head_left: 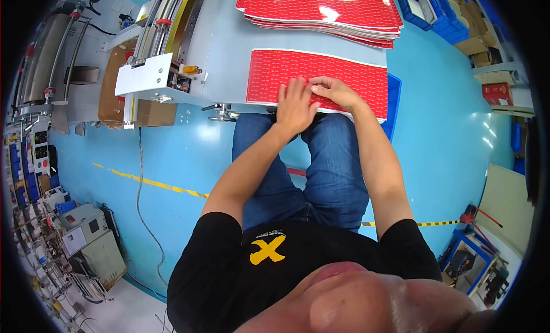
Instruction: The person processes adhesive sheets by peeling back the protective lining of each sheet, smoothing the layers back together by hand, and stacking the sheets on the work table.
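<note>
Red sheet [338, 75] lies on grey table [220, 58], along its near edge by the right corner. Left hand [294, 110] flat on it, fingers extended, nothing clenched. Right hand [339, 96] beside, fingers bent on sheet; grip cannot be told. Red stack [326, 9] farther back. Blue bin [393, 101] past right edge, contents unclear. Blue crate [417, 10], far right, holds something whitish.

The white print on the glossy red rectangular sheet [344, 71] was too small to read. The left hand [295, 109] and right hand [339, 96] hid parts of its near side. Beyond it, the top edge cut off a stack of glossy red sheets [321, 6].
</note>
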Tool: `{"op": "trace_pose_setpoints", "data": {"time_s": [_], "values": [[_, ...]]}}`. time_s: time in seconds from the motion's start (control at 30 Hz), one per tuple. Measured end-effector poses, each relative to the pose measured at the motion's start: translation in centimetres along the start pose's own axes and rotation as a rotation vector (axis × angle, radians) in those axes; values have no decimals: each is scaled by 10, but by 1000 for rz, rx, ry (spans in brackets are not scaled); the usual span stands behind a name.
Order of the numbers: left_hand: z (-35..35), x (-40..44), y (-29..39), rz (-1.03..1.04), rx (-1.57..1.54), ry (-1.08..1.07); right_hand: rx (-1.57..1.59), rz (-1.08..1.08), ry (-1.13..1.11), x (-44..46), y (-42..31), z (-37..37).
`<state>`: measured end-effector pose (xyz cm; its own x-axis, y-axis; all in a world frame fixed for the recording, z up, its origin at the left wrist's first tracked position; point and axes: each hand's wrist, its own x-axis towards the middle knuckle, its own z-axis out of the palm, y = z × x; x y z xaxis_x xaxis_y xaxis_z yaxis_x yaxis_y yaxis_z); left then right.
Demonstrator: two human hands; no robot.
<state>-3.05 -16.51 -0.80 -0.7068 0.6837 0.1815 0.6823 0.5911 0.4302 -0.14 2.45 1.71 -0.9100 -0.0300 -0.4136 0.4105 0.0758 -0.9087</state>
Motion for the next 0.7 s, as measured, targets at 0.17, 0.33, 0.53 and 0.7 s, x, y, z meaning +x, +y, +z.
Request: {"op": "trace_pose_setpoints", "data": {"time_s": [0.17, 0.33, 0.53, 0.7], "values": [[-15, 25, -57, -36, 192, 45, -24, 43, 18, -1, -5, -2], [-8, 61, -45, 253, 169, -84, 26, 13, 21, 3, -4, 3], [4, 62, -42, 239, 162, -99, 102, 15, 117, 3, 8, 6], [-29, 49, -83, 52, 280, 11, 89, 75, 160, -2, -5, 12]]}}
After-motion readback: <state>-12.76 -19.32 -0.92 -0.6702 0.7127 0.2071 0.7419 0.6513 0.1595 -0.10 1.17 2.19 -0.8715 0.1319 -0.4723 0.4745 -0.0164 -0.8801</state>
